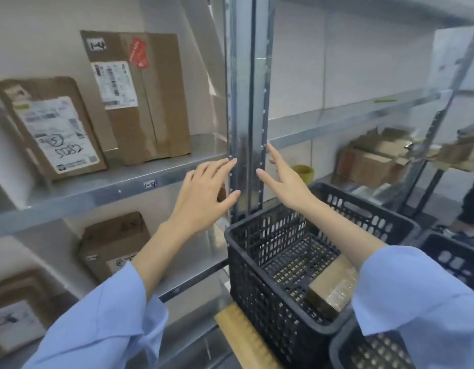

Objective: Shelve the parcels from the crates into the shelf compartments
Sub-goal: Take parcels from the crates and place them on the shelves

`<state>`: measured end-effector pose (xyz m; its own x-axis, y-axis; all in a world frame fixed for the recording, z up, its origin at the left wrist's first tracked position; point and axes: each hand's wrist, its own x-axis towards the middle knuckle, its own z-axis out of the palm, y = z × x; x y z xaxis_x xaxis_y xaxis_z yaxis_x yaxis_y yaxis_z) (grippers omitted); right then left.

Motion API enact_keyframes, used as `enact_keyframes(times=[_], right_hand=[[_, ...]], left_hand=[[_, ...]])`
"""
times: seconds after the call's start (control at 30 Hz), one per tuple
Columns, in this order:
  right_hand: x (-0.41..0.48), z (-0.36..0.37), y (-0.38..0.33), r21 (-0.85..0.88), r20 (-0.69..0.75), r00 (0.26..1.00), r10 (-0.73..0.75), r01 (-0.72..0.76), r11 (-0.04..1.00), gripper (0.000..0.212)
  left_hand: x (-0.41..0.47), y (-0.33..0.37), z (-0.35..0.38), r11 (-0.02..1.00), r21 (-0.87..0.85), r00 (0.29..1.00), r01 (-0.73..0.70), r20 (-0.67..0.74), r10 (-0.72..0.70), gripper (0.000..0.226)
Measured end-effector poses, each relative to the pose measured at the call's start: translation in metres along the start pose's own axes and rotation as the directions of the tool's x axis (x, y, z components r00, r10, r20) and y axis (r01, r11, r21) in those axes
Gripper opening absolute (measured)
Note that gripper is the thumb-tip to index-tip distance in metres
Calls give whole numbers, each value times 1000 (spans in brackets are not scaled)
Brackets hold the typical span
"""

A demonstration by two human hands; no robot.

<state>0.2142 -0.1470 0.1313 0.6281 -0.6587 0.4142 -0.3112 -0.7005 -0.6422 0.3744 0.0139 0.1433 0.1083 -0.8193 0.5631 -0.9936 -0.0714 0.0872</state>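
Note:
My left hand and my right hand are both raised with fingers spread, empty, on either side of the metal shelf upright. A tall cardboard parcel and a smaller labelled parcel lean upright on the upper left shelf. Below my right forearm stands a black plastic crate holding one brown taped parcel. Two more parcels sit on the lower left shelf.
A second black crate stands behind the first, and other crates sit at the right. Cardboard boxes and a yellow-green cup rest on the right shelf. A wooden board lies under the crate. A person's legs are at far right.

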Motion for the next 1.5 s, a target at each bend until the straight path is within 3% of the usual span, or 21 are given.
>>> enact_keyframes(times=[0.13,0.37,0.57,0.87,1.0,1.17,1.33,1.5], right_hand=[[-38,-10,57,-26,-47,978,206,-207,978,79],[-85,23,132,40,-198,843,500,-503,863,86],[-100,51,167,106,-339,679,651,-660,743,90],[-116,85,207,157,-484,335,809,-875,457,101],[-132,101,218,155,-546,220,808,-922,356,107],[-154,114,224,198,-574,64,816,-957,214,101],[-169,127,233,213,-526,20,850,-965,155,92],[-172,134,243,199,-503,-15,864,-975,99,89]], left_hand=[[20,33,58,990,-99,989,-98,101,108,65],[51,61,173,951,-228,906,-209,320,276,73],[75,61,257,911,-292,812,-293,427,398,77],[83,80,337,825,-415,679,-383,480,556,87],[75,91,362,808,-523,678,-271,492,546,82],[51,95,390,758,-641,651,-123,524,549,86],[31,96,412,758,-650,583,-46,599,549,93],[19,92,426,751,-658,499,-57,633,592,99]])
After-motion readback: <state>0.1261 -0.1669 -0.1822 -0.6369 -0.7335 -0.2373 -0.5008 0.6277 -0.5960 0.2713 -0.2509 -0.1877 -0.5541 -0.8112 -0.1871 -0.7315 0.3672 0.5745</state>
